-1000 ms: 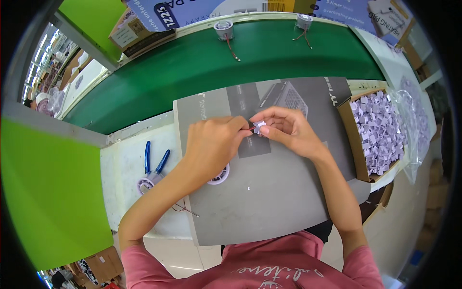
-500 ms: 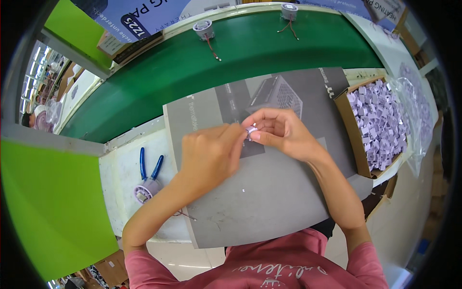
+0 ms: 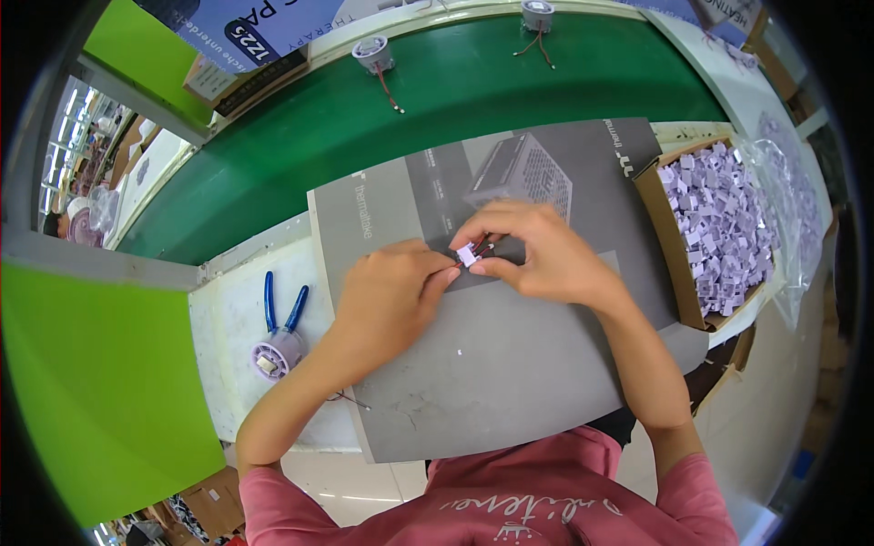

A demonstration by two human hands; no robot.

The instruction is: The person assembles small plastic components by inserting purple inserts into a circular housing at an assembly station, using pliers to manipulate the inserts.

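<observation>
Over the grey cardboard sheet (image 3: pixel 510 364), a small lilac plastic clip (image 3: pixel 468 256) sits between the thumb and index finger of my right hand (image 3: pixel 551 257). Thin dark and red wires (image 3: pixel 487 246) with pale ends stick out of the clip toward my right palm. My left hand (image 3: pixel 387 296) is closed in a pinch at the clip's left side, where a short bit of wire shows at its fingertips. Whether the wires run all the way through the clip is too small to tell.
Blue-handled pliers (image 3: pixel 296 309) and a round lilac fan unit (image 3: pixel 275 355) lie left of the sheet. A cardboard box (image 3: pixel 667 250) of lilac clips stands at right, beside a clear plastic bag (image 3: pixel 790 227). Beyond, a green belt (image 3: pixel 455 86) carries two wired round units (image 3: pixel 372 55).
My fingers have shifted around the clip, so the clip and its wires show more plainly. The round units on the belt have moved slightly left.
</observation>
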